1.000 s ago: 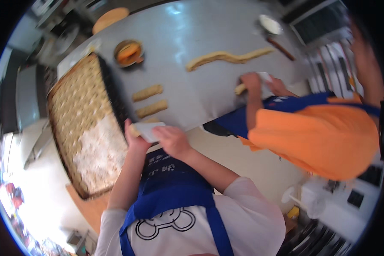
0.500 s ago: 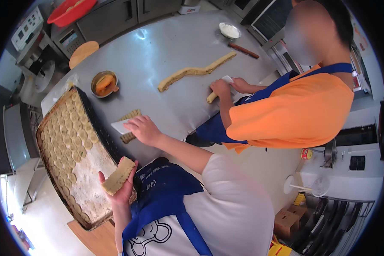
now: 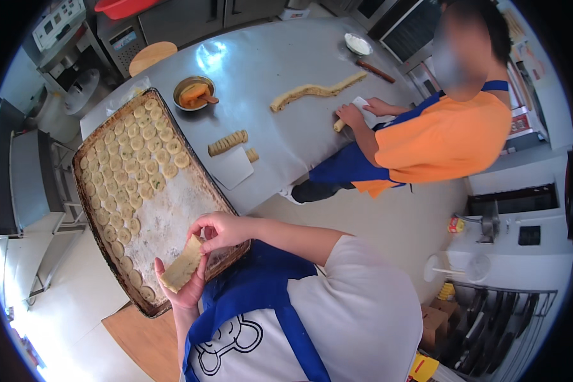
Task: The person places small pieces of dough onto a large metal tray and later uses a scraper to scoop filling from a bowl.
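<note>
My left hand [image 3: 186,291] cradles a strip of pale dough [image 3: 179,267] over the large worn baking tray [image 3: 140,300]. My right hand [image 3: 215,230] pinches the upper end of that strip. Rows of small flat dough rounds [image 3: 127,165] cover much of the tray beside a floury patch. Just past the tray on the steel table [image 3: 286,146], a white rectangular scraper [image 3: 231,167] lies by dough rolls [image 3: 226,143], one of them cut into slices.
A co-worker [image 3: 433,140] in orange shirt and blue apron works at the table's right with both hands on dough and a scraper. A long dough rope [image 3: 318,89], bowl of orange filling [image 3: 195,93], bowl of white powder [image 3: 358,44] and rolling pin [image 3: 375,71] lie behind.
My right hand has left the scraper on the table and moved back to the dough strip in my left hand. Half a second ago it held the scraper over the rolls.
</note>
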Motion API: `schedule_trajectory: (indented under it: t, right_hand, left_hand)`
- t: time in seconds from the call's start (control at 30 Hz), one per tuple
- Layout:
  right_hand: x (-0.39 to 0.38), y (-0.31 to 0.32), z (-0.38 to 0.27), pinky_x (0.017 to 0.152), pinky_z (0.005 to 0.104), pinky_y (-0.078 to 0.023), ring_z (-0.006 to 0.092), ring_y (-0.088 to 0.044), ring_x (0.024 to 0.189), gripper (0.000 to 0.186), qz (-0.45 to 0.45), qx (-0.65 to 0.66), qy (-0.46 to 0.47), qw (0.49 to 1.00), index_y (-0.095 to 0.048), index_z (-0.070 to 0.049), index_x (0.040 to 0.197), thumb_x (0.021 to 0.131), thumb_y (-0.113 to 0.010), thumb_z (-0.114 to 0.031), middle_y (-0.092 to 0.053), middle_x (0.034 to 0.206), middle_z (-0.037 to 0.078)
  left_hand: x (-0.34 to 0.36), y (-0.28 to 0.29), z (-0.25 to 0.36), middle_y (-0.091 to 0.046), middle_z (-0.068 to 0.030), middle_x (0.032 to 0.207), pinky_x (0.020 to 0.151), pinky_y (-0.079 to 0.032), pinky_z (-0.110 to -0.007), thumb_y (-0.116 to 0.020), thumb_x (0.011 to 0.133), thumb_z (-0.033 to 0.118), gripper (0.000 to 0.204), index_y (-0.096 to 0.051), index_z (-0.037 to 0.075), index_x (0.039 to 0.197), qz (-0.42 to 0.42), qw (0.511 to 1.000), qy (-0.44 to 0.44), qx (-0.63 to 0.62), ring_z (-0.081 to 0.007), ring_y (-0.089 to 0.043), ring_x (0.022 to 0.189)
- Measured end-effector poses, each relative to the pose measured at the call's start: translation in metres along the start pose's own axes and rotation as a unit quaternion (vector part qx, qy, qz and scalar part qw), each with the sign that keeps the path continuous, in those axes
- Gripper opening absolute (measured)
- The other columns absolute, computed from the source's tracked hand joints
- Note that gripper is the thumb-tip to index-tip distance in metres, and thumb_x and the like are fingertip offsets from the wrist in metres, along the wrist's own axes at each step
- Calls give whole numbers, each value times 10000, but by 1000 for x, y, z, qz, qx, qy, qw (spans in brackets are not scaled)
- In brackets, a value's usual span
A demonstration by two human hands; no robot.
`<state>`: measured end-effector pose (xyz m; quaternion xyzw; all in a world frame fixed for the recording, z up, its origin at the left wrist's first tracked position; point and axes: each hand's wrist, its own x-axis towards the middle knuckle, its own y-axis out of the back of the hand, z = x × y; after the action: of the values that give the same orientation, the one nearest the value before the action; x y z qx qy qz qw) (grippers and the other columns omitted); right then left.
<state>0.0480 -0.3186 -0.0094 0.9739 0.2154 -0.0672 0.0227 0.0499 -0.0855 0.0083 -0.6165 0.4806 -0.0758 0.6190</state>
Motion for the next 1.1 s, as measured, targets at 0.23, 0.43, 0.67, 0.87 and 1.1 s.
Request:
schedule_trajectory:
  t: [0.23,0.43,0.67,0.87,1.1]
  right_hand:
    - [30,-98,-6,729,272,-559,130,-683,872,439,71,65,-30,995,-563,-12,1262,848,-709,-24,-649,1137,104]
    - [29,-131,-33,674,255,-549,106,-680,753,305,78,-22,-142,986,-617,-32,1105,821,-723,-58,-695,871,72]
    - [105,-98,-39,602,232,-495,55,-594,666,253,32,-201,-124,971,-645,-60,1031,809,-749,-123,-636,775,-8]
    - [190,-48,7,689,324,-543,201,-670,728,301,164,-328,-1,930,-673,-32,1038,777,-762,-151,-648,988,113]
    - [209,-42,30,697,332,-540,211,-652,721,351,113,-421,60,898,-680,-37,1059,765,-792,-192,-635,964,74]
  left_hand:
    - [-55,29,73,-435,-276,1444,1116,-372,-549,-478,915,615,872,-347,-58,1453,-39,994,98,27,-450,-460,1307]
    - [-66,41,113,-530,-211,1368,1061,-460,-450,-463,992,440,629,-445,-41,1396,-14,969,165,182,-369,-543,1240]
    - [-73,49,116,-526,-194,1365,1089,-425,-459,-463,1001,414,579,-452,-9,1395,37,986,16,161,-368,-514,1263]
    - [-67,42,119,-431,-197,1477,1098,-251,-696,-535,911,547,713,-420,127,1475,-28,1000,0,7,-438,-312,1407]
    - [-56,37,124,-385,-176,1517,1118,-241,-667,-552,918,529,712,-392,157,1503,-42,999,-23,21,-422,-268,1431]
